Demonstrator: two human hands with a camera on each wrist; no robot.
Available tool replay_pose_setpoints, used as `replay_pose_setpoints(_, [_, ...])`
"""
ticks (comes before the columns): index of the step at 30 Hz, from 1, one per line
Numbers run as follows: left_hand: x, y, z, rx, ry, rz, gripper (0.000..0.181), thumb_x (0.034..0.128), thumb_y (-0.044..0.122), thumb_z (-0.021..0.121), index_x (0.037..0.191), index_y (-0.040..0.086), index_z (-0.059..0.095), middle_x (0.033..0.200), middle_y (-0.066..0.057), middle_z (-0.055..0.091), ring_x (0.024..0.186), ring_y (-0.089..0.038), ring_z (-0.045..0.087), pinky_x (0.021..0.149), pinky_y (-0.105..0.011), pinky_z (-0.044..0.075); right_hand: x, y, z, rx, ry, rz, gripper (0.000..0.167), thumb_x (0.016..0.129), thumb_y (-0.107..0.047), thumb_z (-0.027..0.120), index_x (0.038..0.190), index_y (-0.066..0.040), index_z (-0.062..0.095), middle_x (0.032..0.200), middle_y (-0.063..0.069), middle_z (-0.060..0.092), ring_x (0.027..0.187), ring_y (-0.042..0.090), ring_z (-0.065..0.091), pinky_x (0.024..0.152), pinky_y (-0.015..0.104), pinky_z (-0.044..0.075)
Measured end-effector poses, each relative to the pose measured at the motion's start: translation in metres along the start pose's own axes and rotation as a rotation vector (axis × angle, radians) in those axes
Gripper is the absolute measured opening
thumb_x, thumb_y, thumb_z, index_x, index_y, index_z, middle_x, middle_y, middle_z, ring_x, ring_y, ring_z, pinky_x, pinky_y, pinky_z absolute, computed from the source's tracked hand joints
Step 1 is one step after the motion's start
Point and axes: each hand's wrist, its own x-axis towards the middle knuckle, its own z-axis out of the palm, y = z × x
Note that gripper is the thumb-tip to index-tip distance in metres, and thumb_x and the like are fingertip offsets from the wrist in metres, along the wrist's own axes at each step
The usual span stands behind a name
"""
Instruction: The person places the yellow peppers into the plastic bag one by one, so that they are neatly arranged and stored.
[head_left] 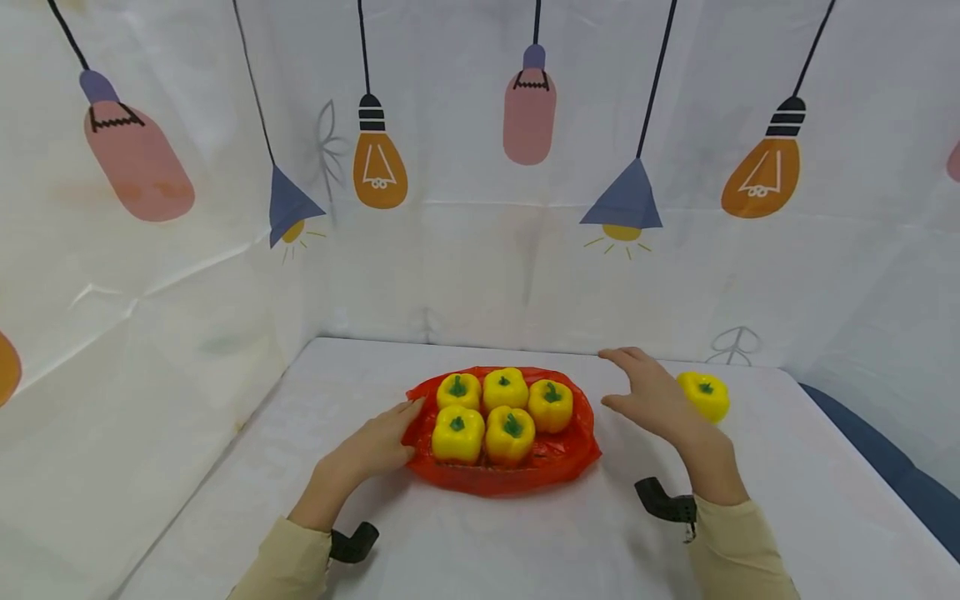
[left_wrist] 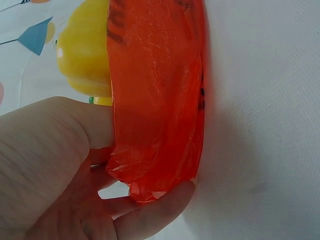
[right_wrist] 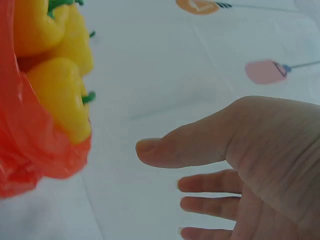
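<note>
Several yellow bell peppers (head_left: 510,435) with green stems sit in a red plastic bag (head_left: 498,480), its mouth spread wide around them. At the bag's left end, my left hand (head_left: 378,439) grips the edge; in the left wrist view the thumb goes inside the rim and the fingers (left_wrist: 155,212) curl round the outside. My right hand (head_left: 660,398) is held apart from the bag's right side, fingers spread and holding nothing. Just beyond it a single yellow bell pepper (head_left: 705,395) lies on the table, partly covered by the hand in the head view.
The white-covered table (head_left: 525,550) carries the bag near its middle. Behind and to the left hangs a white sheet (head_left: 465,267) printed with lamps and bulbs. A dark blue seat-like shape (head_left: 885,450) shows past the table's right edge.
</note>
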Motion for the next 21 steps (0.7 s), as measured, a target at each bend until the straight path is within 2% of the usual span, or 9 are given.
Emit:
replay_pose_setpoints(11, [-0.001, 0.001, 0.000, 0.008, 0.006, 0.009, 0.074, 0.0889, 0.014, 0.064, 0.156, 0.009, 0.032, 0.159, -0.015, 0.037, 0.146, -0.036, 0.037, 0.117, -0.056, 0.036, -0.002, 0.047, -0.014, -0.016, 0.033, 0.080, 0.067, 0.088, -0.017, 0.067, 0.147, -0.001, 0.040, 0.151, 0.032, 0.032, 0.134, 0.054, 0.036, 0.103, 0.068, 0.040])
replay_pose_setpoints(17, [-0.001, 0.000, 0.000, 0.009, 0.006, 0.006, 0.074, 0.0889, 0.014, 0.064, 0.156, 0.009, 0.032, 0.159, -0.015, 0.037, 0.146, -0.036, 0.036, 0.117, -0.056, 0.035, 0.000, 0.076, -0.008, -0.141, 0.092, 0.104, 0.067, 0.083, -0.019, 0.070, 0.141, 0.003, 0.044, 0.145, 0.037, 0.034, 0.130, 0.059, 0.034, 0.099, 0.074, 0.037])
replay_pose_setpoints(21, [0.000, 0.001, 0.000, 0.010, 0.007, 0.006, 0.074, 0.0888, 0.015, 0.064, 0.156, 0.009, 0.032, 0.159, -0.015, 0.037, 0.147, -0.036, 0.036, 0.116, -0.056, 0.036, -0.001, 0.091, -0.003, -0.181, 0.071, 0.163, 0.070, 0.080, -0.020, 0.070, 0.141, 0.003, 0.044, 0.144, 0.038, 0.032, 0.130, 0.059, 0.031, 0.096, 0.077, 0.036])
